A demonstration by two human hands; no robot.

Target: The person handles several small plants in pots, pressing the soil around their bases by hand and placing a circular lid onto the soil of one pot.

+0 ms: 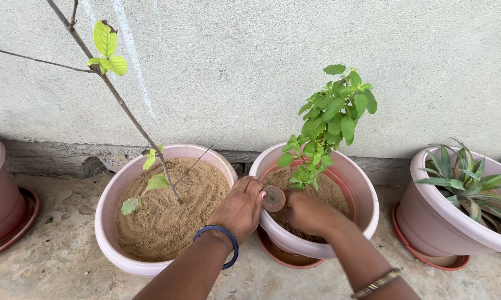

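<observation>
Brown and round, a small clay disc (273,198) sat pinched between both hands over the rim of the smooth pink pot (367,194) with the leafy green plant (331,119). Left hand (240,208) gripped its edge; right hand (308,212) curled fingers around it above crumbly dark soil (331,191).

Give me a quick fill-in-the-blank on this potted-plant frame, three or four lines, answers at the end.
1. The small round disc is held over the pot with the ____ leafy plant.
2. The left hand has a ____ bangle on its wrist.
3. The pot under the left hand holds a thin ____ stem with few leaves.
4. All pots stand against a ____.

Answers: green; blue; woody; wall
</observation>
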